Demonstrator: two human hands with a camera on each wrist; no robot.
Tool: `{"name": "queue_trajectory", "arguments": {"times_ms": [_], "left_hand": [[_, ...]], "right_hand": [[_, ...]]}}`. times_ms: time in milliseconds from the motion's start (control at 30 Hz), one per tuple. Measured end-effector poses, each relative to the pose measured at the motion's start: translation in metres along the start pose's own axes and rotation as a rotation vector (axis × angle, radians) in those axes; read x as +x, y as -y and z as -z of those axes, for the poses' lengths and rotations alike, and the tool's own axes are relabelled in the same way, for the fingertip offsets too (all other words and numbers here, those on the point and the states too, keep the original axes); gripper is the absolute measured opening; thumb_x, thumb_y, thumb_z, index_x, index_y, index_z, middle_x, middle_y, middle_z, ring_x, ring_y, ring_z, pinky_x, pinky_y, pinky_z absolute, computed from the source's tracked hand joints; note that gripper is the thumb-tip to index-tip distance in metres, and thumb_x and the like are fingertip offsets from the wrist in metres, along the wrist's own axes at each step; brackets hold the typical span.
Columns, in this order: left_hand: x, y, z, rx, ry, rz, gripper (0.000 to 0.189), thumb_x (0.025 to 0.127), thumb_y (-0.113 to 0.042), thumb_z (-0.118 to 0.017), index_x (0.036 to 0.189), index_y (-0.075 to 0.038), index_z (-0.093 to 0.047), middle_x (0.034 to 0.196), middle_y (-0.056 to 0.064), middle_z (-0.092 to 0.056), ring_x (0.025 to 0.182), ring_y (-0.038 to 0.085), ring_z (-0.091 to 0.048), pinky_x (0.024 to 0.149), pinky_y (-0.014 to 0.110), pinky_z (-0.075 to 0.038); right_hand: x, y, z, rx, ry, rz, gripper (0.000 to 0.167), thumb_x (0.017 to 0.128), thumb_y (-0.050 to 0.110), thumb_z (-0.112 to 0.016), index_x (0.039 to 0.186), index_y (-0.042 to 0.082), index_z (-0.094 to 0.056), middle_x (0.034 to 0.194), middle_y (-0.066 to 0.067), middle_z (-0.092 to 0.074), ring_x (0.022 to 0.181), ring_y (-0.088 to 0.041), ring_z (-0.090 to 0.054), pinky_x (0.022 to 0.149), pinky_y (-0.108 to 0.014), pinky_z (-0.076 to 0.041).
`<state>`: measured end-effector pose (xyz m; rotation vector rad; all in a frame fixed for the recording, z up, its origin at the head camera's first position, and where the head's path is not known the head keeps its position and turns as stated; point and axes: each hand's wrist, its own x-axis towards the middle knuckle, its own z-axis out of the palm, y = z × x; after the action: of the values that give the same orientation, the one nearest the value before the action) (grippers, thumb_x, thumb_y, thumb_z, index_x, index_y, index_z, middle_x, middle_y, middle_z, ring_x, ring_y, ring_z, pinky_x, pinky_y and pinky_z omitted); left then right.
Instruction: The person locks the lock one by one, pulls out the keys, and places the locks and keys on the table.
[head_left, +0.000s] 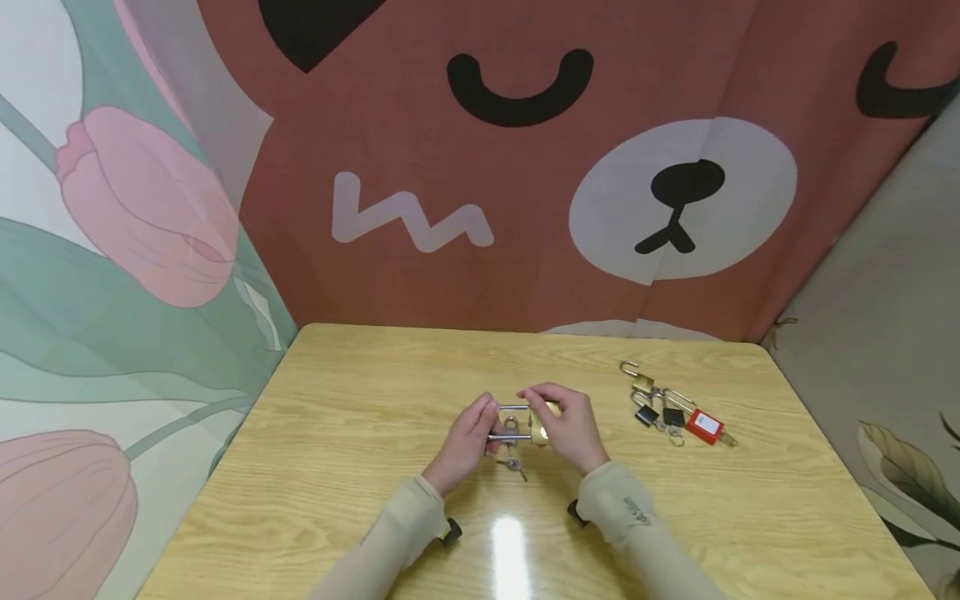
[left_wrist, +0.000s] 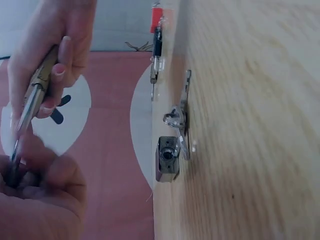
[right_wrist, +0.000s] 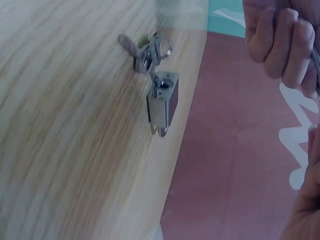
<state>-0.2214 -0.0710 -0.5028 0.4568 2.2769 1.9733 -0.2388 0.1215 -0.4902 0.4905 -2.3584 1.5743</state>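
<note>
A brass padlock with a long steel shackle is held level above the table between both hands. My right hand grips its brass body, thumb and fingers on either side. My left hand pinches the curved end of the shackle; blurred fingers partly hide that end in the left wrist view. Below them, on the table, lies a smaller padlock with keys on a ring at its keyhole end. The right wrist view shows this small padlock too, apart from both hands.
On the right of the wooden table lies a group of padlocks: a brass one, two black ones and a red one, with keys among them. A curtain with a bear print hangs behind the far edge.
</note>
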Motion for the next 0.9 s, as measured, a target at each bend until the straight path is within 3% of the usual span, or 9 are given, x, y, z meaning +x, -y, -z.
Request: {"name": "queue_trajectory", "arguments": {"times_ms": [167, 433, 733, 900], "left_hand": [[0.001, 0.000, -0.001, 0.092, -0.042, -0.057, 0.034, 0.114, -0.023, -0.040, 0.086, -0.004, -0.046, 0.070, 0.000, -0.046, 0.060, 0.007, -0.041, 0.056, 0.019, -0.035], [0.001, 0.000, -0.004, 0.128, -0.051, -0.084, 0.033, 0.114, -0.022, -0.039, 0.086, -0.006, -0.043, 0.070, 0.001, -0.044, 0.060, 0.006, -0.039, 0.056, 0.019, -0.035], [0.003, 0.002, -0.002, 0.159, -0.005, -0.098, 0.034, 0.115, -0.028, -0.035, 0.088, -0.009, -0.044, 0.078, 0.023, -0.050, 0.064, 0.007, -0.040, 0.059, 0.021, -0.036], [0.004, 0.000, 0.002, 0.163, 0.002, -0.097, 0.034, 0.115, -0.027, -0.036, 0.088, -0.008, -0.044, 0.074, 0.014, -0.048, 0.063, 0.009, -0.041, 0.059, 0.021, -0.036]], "right_hand": [[-0.001, 0.001, -0.006, 0.017, -0.021, 0.014, 0.014, 0.103, 0.015, -0.067, 0.101, 0.011, -0.080, 0.101, -0.003, -0.080, 0.097, -0.017, -0.073, 0.088, -0.030, -0.059], [-0.002, 0.006, -0.013, 0.037, -0.055, 0.030, 0.010, 0.099, 0.009, -0.070, 0.099, 0.005, -0.080, 0.099, -0.008, -0.080, 0.098, -0.022, -0.074, 0.091, -0.035, -0.060], [0.002, 0.005, -0.006, -0.008, -0.007, 0.068, 0.014, 0.102, 0.013, -0.066, 0.103, 0.009, -0.080, 0.100, -0.005, -0.080, 0.098, -0.020, -0.075, 0.087, -0.030, -0.060], [0.007, 0.006, -0.001, -0.012, 0.032, 0.086, 0.017, 0.104, 0.018, -0.065, 0.104, 0.010, -0.080, 0.102, -0.004, -0.080, 0.100, -0.021, -0.075, 0.088, -0.034, -0.061]]}}
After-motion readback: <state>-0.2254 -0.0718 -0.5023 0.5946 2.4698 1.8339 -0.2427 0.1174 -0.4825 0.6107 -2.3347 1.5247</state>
